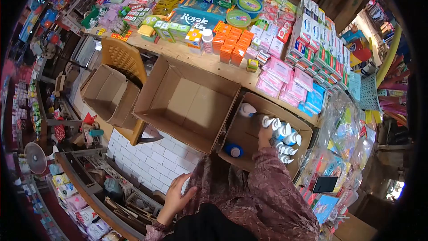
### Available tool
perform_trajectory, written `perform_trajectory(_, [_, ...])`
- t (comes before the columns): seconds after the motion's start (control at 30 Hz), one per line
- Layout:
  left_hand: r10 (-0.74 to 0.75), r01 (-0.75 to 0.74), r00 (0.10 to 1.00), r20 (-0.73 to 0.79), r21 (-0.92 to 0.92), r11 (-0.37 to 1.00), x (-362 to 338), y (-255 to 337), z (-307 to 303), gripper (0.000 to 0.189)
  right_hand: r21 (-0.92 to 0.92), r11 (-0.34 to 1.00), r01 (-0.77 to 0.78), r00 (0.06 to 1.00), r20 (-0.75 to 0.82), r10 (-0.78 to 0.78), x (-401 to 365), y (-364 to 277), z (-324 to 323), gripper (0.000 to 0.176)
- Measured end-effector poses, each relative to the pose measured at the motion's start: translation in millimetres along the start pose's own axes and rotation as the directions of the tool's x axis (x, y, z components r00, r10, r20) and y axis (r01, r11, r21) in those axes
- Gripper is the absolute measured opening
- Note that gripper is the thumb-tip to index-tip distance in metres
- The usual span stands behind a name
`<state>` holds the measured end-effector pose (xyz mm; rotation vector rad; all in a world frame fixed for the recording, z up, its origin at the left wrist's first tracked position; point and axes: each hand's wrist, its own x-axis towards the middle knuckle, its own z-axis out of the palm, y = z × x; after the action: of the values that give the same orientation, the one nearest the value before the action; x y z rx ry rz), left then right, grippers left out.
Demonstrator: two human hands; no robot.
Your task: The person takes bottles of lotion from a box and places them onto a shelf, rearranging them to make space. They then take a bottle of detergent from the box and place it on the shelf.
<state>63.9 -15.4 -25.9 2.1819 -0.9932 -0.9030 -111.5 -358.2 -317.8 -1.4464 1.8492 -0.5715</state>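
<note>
Okay, right hand (265,136) at pump bottle (267,121) inside bottle carton (248,135); whether clamped, we can't tell. Left hand (178,198) outside bottle carton, spread loosely. Neighbouring bottles (291,138) crowd carton's right end: we'd judge sideways tug could snag pump heads (286,129), topple some.

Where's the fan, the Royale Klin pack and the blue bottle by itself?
Fan (35,157): head view, on its round front.
Royale Klin pack (195,19): head view, on its lettering.
Blue bottle (234,151): head view, on its top.
</note>
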Motion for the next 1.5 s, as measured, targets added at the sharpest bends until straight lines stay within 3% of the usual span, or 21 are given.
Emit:
perform_trajectory(0.07, [0.006,-0.005,1.000,0.018,-0.049,0.999,4.0,8.6,1.2,0.050,-0.096,0.975,0.201,0.979,0.063,-0.195,-8.9,7.1,-18.5,0.052])
perform_trajectory(0.13, [0.084,-0.081,0.996,0.031,-0.086,0.993,14.6,17.7,4.9,0.051,-0.043,0.903,0.428,0.898,0.128,-0.420,-24.9,-3.6,-51.9,0.044])
perform_trajectory(0.23, [0.223,-0.219,0.973,0.056,-0.069,0.973,35.9,42.8,14.6,0.057,0.120,0.799,0.590,0.790,0.122,-0.601,-63.2,-56.2,-119.3,0.033])
perform_trajectory(0.33, [0.427,-0.429,0.903,0.048,0.032,0.903,62.8,78.5,30.1,0.070,0.120,0.690,0.714,0.669,0.175,-0.722,-106.0,-122.5,-186.2,0.050])
perform_trajectory(0.4, [0.536,-0.535,0.844,0.025,0.128,0.835,74.3,101.9,44.6,0.082,0.381,0.707,0.596,0.688,0.212,-0.694,-128.6,-139.9,-199.6,0.060])
perform_trajectory(0.47, [0.602,-0.579,0.799,-0.020,0.248,0.777,82.5,120.1,56.0,0.094,0.618,0.584,0.526,0.657,0.141,-0.741,-150.8,-151.9,-191.3,0.064])
perform_trajectory(0.53, [0.644,-0.609,0.748,-0.157,0.222,0.762,92.9,114.2,54.4,0.104,0.827,0.493,0.270,0.788,0.105,-0.607,-183.1,-194.1,-195.1,0.047])
perform_trajectory(0.6, [0.702,-0.624,0.683,-0.203,0.339,0.704,96.5,104.2,37.7,0.105,0.828,0.526,0.194,0.681,0.273,-0.680,-183.6,-199.6,-197.5,0.050])
perform_trajectory(0.63, [0.560,-0.538,0.810,-0.175,0.157,0.828,93.5,107.3,26.6,0.100,0.881,0.472,0.004,0.641,0.360,-0.677,-180.3,-187.4,-181.9,0.053])
perform_trajectory(0.7, [0.313,-0.310,0.948,-0.062,-0.404,0.861,89.8,108.5,17.2,0.092,0.844,0.536,0.011,0.738,0.355,-0.574,-155.7,-153.3,-145.9,0.057])
perform_trajectory(0.77, [0.127,0.119,0.969,0.210,-0.856,0.503,88.0,86.5,18.5,0.083,0.755,0.648,0.095,0.886,0.232,-0.401,-119.4,-102.4,-99.4,0.064])
perform_trajectory(0.8, [0.161,0.246,0.940,0.300,-0.925,0.290,81.7,93.3,16.2,0.081,0.664,0.731,0.158,0.954,0.088,-0.286,-97.0,-68.4,-76.3,0.069])
perform_trajectory(0.83, [0.179,0.294,0.929,0.323,-0.941,0.169,77.6,96.3,14.8,0.084,0.544,0.821,0.177,0.973,0.028,-0.228,-77.1,-35.7,-64.2,0.079])
perform_trajectory(0.87, [0.199,0.342,0.918,0.343,-0.939,0.043,74.0,96.3,14.1,0.087,0.512,0.859,0.006,0.997,0.067,-0.046,-63.6,-22.7,-63.9,0.089])
perform_trajectory(0.9, [0.153,0.372,0.917,0.369,-0.928,0.007,70.0,93.8,13.0,0.091,0.376,0.926,0.033,0.999,0.003,-0.037,-46.2,-4.5,-59.2,0.091])
perform_trajectory(0.93, [0.144,0.365,0.921,0.362,-0.931,0.008,65.9,92.0,11.8,0.090,0.271,0.951,0.151,0.984,-0.130,-0.119,-33.1,3.5,-53.1,0.093])
perform_trajectory(1.07, [0.106,0.359,0.927,0.361,-0.933,0.041,52.3,77.8,11.7,0.087,0.308,0.951,0.007,0.995,-0.100,0.025,6.0,1.1,-33.0,0.085])
perform_trajectory(1.17, [0.082,0.345,0.933,0.350,-0.936,0.068,40.1,74.5,12.3,0.083,0.378,0.924,-0.056,0.963,-0.225,0.151,27.1,11.9,0.4,0.073])
perform_trajectory(1.27, [0.047,0.363,0.930,0.365,-0.931,0.045,25.4,66.8,15.4,0.082,0.264,0.961,-0.089,0.980,-0.150,0.132,40.5,27.8,0.7,0.065])
perform_trajectory(1.37, [-0.060,0.368,0.929,0.364,-0.925,0.091,12.3,61.6,18.8,0.082,0.246,0.969,0.023,0.993,-0.116,0.006,25.6,22.5,-22.7,0.056])
perform_trajectory(1.5, [-0.089,0.302,0.951,0.295,-0.950,0.074,1.1,51.6,21.9,0.082,0.496,0.846,0.195,0.979,-0.044,-0.200,-5.7,19.1,-71.8,0.046])
